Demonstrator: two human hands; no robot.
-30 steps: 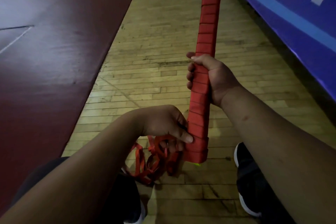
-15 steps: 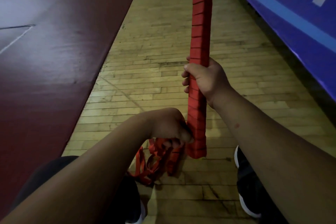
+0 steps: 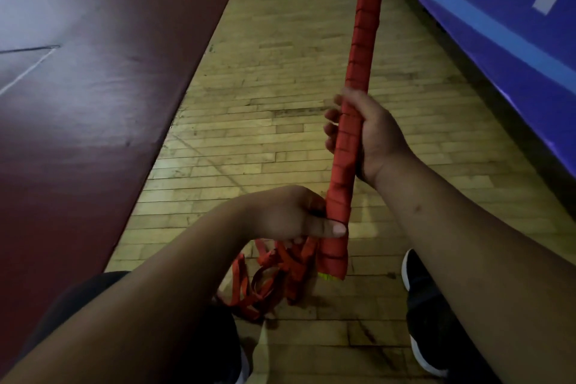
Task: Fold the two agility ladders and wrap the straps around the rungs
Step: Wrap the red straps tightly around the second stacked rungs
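A long bundle of stacked ladder rungs [image 3: 363, 40], covered in red strap, stands nearly upright in front of me, with a bit of yellow-green rung showing at its lower end. My right hand [image 3: 371, 134] grips the bundle around its middle. My left hand [image 3: 293, 215] holds the lower part, thumb pressed across the bundle. Loose red straps [image 3: 268, 284] hang in a tangle below my left hand, down to the floor. Only one ladder is in view.
I stand on a wooden plank floor [image 3: 280, 87]. A dark red mat [image 3: 93, 72] runs along the left, a blue banner wall [image 3: 498, 25] along the right. My black shoes [image 3: 427, 305] are at the bottom, the left one partly hidden by my arm.
The bundle swung to vertical, then tilted back to the right. My right hand kept its grip on the middle. My left thumb now lies across the lower end.
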